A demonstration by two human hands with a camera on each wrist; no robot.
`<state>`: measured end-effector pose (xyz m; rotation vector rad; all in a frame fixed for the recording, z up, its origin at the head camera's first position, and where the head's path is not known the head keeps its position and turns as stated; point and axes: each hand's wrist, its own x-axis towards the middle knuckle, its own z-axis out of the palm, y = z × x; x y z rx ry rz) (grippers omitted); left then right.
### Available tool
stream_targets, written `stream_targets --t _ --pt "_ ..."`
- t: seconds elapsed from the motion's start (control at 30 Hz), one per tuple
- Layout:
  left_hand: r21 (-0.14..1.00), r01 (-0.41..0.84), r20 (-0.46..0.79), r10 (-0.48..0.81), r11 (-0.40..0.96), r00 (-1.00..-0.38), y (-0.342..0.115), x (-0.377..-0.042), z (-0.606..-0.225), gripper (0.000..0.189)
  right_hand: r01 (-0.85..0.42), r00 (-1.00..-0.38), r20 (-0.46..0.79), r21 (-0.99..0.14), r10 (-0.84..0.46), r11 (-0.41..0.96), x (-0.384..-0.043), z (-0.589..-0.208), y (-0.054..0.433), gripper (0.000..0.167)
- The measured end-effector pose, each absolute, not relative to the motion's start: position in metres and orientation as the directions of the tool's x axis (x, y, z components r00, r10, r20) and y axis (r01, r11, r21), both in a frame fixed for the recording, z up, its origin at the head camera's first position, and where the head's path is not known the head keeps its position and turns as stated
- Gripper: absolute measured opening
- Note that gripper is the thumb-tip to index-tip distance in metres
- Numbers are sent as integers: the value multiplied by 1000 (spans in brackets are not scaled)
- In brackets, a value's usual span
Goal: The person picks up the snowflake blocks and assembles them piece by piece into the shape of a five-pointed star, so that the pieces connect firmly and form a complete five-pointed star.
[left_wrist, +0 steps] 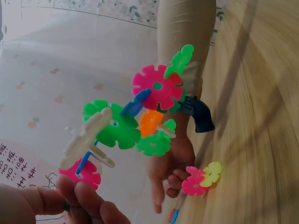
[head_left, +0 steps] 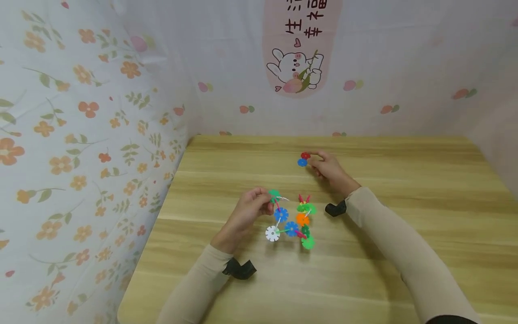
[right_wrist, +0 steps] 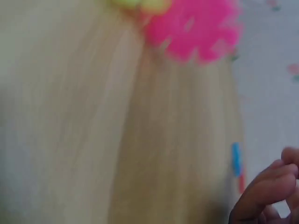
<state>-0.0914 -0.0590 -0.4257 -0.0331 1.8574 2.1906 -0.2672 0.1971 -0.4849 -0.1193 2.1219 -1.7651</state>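
Note:
My left hand [head_left: 256,203] pinches a green snowflake disc [head_left: 274,195] at one end of a chain of interlocking plastic discs. The chain bends through blue discs [head_left: 291,228], a white disc [head_left: 272,233] and an orange disc [head_left: 302,219], held up over the table. Its pink disc [left_wrist: 194,182] and yellow disc [left_wrist: 213,173] show at the far end in the left wrist view. Farther back, my right hand [head_left: 329,171] reaches out with its fingertips right at a red disc [head_left: 305,155]. A blue disc [head_left: 302,162] lies against the red one.
The wooden table [head_left: 404,180] carries the two loose discs near its back. A white patterned cloth [head_left: 226,67] hangs behind it, and floral cloth [head_left: 81,157] hangs along the left. A black strap [head_left: 239,268] sticks out at the left wrist.

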Motion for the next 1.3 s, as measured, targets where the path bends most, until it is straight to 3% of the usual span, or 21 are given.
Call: stream_targets --t 0.4,0.7,0.93,1.1,1.3 --pt "972 -197 -163 227 -132 -960 -57 -92 -423 10 -37 -888 -205 -859 -411 510 -281 -486 207 45" --pt "968 -199 -161 233 -150 -959 -56 -91 -422 11 -28 -900 -239 -801 -364 597 -281 -487 203 36" --pt "968 -209 -176 223 -138 -959 -58 -90 -423 10 87 -877 -351 -788 -328 610 -272 -492 207 44" --pt "971 -198 -166 215 -134 -962 -61 -90 -423 10 53 -875 -340 -774 -344 631 -261 -490 209 39" --pt "973 -183 -151 209 -143 -966 -61 -90 -422 10 69 -841 -330 -851 -428 521 -242 -488 210 34"
